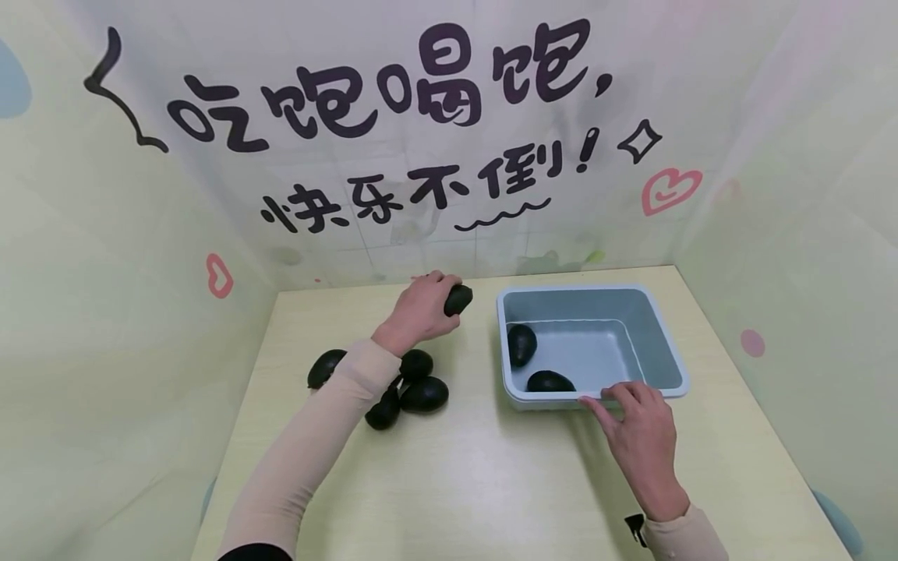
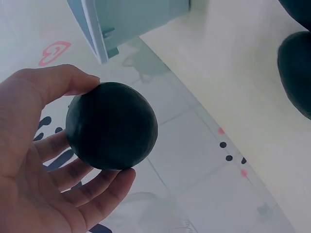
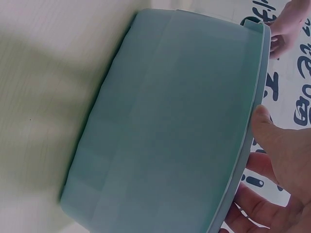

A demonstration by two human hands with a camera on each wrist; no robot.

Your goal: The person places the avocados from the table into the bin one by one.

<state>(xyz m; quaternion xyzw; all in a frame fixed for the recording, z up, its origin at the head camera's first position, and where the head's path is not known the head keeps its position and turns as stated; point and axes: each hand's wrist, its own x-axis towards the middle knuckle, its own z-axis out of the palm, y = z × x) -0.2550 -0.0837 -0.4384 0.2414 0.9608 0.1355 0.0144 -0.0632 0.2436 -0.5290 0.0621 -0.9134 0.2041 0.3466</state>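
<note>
My left hand (image 1: 419, 310) grips a dark avocado (image 1: 458, 300) above the back of the table, left of a light blue plastic bin (image 1: 592, 396). The left wrist view has thumb and fingers around the rounded avocado (image 2: 112, 127). With thumb outside and fingers over the edge, my right hand (image 1: 644, 440) pinches the bin's front rim; its thumb shows on that rim in the right wrist view. Inside the bin, one avocado (image 1: 522, 344) lies by the left wall and another avocado (image 1: 550, 382) by the front wall.
Several more avocados (image 1: 424, 395) lie in a loose group on the pale wooden table (image 1: 491, 483), partly behind my left forearm. A printed cloth backdrop (image 1: 393, 156) with dark lettering stands along the table's back and sides.
</note>
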